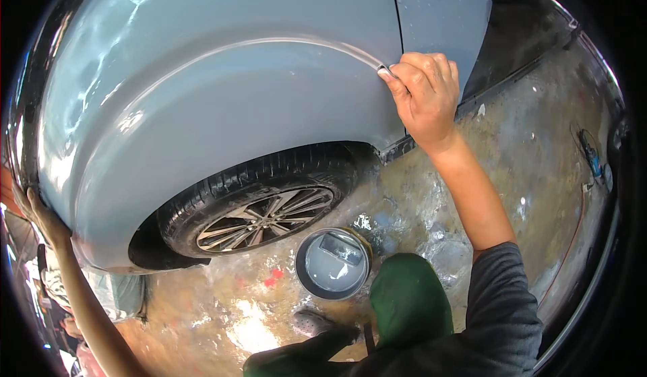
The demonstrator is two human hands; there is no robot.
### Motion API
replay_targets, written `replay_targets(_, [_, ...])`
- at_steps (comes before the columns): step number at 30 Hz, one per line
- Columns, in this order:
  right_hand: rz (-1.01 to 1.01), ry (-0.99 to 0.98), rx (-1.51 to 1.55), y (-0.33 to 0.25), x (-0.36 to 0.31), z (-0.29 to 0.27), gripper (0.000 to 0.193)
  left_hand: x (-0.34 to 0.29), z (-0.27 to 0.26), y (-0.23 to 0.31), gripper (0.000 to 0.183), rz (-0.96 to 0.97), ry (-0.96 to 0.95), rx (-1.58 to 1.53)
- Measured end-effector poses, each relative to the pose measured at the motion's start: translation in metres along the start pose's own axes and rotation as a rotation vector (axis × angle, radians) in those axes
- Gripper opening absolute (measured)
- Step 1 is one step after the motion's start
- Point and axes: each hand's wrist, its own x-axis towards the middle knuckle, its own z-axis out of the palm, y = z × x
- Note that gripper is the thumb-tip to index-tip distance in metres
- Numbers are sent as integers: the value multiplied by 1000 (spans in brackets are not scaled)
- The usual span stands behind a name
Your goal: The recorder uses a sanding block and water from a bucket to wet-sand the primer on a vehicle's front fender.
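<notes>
A blue-grey car fender (pixel 269 101) with a curved crease above the wheel arch takes up most of the view. My right hand (pixel 426 94) is closed in a pinch at the right end of that crease, close to the door gap. A small, dark-edged bit shows at its fingertips, too little to name. At the far left, my left hand (pixel 46 221) lies against the car's edge with its fingers stretched out; their tips are partly hidden. Below the arch sits the wheel (pixel 263 222), with a black tyre and spoked rim.
A round bucket (pixel 301 276) of greyish liquid stands beside my knee, a flat grey block (pixel 340 249) in it. The stained floor (pixel 519 154) looks wet in places. A corded power tool (pixel 592 156) lies at right. A covered bundle (pixel 125 295) is at lower left.
</notes>
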Motion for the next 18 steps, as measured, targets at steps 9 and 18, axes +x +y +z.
replay_targets(9, [181,-76,3,18,-62,-24,25,-1,3,4,63,-33,-11,-27])
replay_targets(18, [179,-61,227,4,13,-27,18,4,3,-28,64,4,-10,3])
